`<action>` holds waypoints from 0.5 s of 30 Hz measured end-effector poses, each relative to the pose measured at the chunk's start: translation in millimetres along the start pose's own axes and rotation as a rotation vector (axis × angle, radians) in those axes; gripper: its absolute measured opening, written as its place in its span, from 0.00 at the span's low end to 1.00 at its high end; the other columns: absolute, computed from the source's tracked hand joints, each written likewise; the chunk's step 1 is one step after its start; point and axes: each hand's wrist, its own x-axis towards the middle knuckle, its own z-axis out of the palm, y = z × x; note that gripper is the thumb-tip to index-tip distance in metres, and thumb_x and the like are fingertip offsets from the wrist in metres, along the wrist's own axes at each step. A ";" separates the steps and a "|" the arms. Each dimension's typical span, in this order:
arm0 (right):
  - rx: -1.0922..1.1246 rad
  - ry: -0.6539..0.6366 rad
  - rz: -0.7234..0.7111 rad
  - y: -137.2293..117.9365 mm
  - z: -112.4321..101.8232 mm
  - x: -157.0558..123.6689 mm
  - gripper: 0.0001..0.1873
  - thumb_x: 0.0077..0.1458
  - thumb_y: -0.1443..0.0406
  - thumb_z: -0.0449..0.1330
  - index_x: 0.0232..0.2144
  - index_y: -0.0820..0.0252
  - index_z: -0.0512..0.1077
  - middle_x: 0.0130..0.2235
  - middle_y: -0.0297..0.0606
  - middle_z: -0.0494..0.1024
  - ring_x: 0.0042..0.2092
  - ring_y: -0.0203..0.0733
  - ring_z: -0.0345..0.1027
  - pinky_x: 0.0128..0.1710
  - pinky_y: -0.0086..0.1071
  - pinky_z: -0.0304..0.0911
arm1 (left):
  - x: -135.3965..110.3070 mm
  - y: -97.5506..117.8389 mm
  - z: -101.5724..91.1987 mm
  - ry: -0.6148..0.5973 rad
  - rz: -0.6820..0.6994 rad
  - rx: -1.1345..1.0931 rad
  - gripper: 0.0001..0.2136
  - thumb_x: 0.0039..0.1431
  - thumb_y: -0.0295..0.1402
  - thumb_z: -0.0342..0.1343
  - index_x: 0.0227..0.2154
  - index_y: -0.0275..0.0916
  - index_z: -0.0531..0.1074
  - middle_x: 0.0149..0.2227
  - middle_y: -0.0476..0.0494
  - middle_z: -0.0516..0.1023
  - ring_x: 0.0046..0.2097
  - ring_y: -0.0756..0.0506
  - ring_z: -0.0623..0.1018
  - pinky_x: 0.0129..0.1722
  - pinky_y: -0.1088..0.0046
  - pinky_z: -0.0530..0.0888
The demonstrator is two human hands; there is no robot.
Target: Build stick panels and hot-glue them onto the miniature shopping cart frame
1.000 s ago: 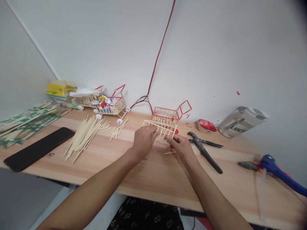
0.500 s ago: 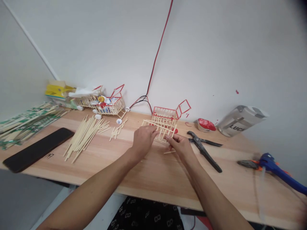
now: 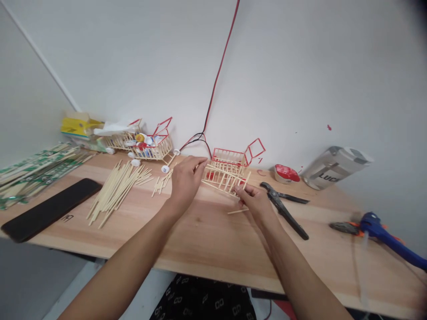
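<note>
A flat lattice panel of pale wooden sticks (image 3: 224, 178) is tilted above the wooden table (image 3: 207, 231) near its middle. My right hand (image 3: 255, 202) pinches the panel's near right corner. My left hand (image 3: 185, 180) holds the panel's far left end with its fingers curled round the sticks. Just behind the panel stands a small stick-built cart with red rims (image 3: 235, 158). One loose short stick (image 3: 237, 211) lies on the table under my right hand.
Black pliers (image 3: 283, 209) lie right of my hands, then a red-filled lid (image 3: 285, 174), a silver pouch (image 3: 335, 168) and a blue glue gun (image 3: 387, 238). Left are loose sticks (image 3: 116, 189), short sticks (image 3: 163, 181), another filled cart (image 3: 151, 144), a black phone (image 3: 50, 209) and wrapped chopsticks (image 3: 36, 166).
My left hand moved up and left to the panel's far end. The panel lifted and tilted off the table, with my right hand still holding its near corner.
</note>
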 end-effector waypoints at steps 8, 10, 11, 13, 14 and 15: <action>0.010 -0.114 0.029 2.2 -9.0 2.2 0.22 0.43 0.47 0.64 0.23 0.61 0.71 0.16 0.28 0.63 0.19 0.31 0.51 0.20 0.28 0.44 | 10.3 -21.1 -3.2 -0.092 -0.122 -0.110 0.09 0.55 0.31 0.58 0.37 0.37 0.80 0.40 0.42 0.81 0.38 0.46 0.77 0.39 0.71 0.72; 0.003 -0.146 0.041 0.8 -10.9 2.0 0.23 0.42 0.46 0.64 0.22 0.62 0.71 0.16 0.28 0.62 0.19 0.30 0.51 0.20 0.28 0.43 | 12.1 -22.4 -3.1 -0.178 -0.170 -0.143 0.09 0.54 0.31 0.59 0.37 0.38 0.80 0.39 0.43 0.82 0.38 0.46 0.78 0.38 0.71 0.72; -0.005 -0.158 0.042 0.2 -11.9 2.0 0.23 0.41 0.46 0.64 0.22 0.62 0.72 0.16 0.28 0.62 0.19 0.30 0.51 0.20 0.27 0.43 | 12.6 -22.4 -3.0 -0.222 -0.184 -0.150 0.08 0.53 0.31 0.60 0.36 0.38 0.80 0.38 0.43 0.82 0.38 0.46 0.78 0.38 0.71 0.72; -0.022 -0.173 0.040 -0.4 -14.0 2.4 0.23 0.41 0.47 0.65 0.22 0.62 0.72 0.16 0.28 0.62 0.19 0.30 0.51 0.21 0.27 0.43 | 12.9 -22.3 -2.5 -0.299 -0.200 -0.149 0.07 0.52 0.30 0.60 0.34 0.39 0.81 0.36 0.44 0.82 0.38 0.45 0.79 0.38 0.71 0.72; -0.033 -0.181 0.039 -0.3 -15.3 2.8 0.23 0.42 0.47 0.65 0.23 0.62 0.71 0.16 0.28 0.61 0.20 0.30 0.51 0.21 0.27 0.43 | 12.7 -22.4 -2.1 -0.332 -0.201 -0.146 0.07 0.52 0.30 0.60 0.33 0.39 0.81 0.35 0.45 0.83 0.38 0.45 0.79 0.38 0.71 0.72; -0.044 -0.188 0.038 0.3 -16.5 3.4 0.23 0.42 0.47 0.65 0.23 0.62 0.71 0.16 0.27 0.61 0.20 0.30 0.50 0.21 0.27 0.43 | 12.3 -22.9 -1.6 -0.359 -0.199 -0.144 0.06 0.52 0.29 0.60 0.33 0.40 0.81 0.35 0.45 0.83 0.38 0.45 0.79 0.39 0.71 0.72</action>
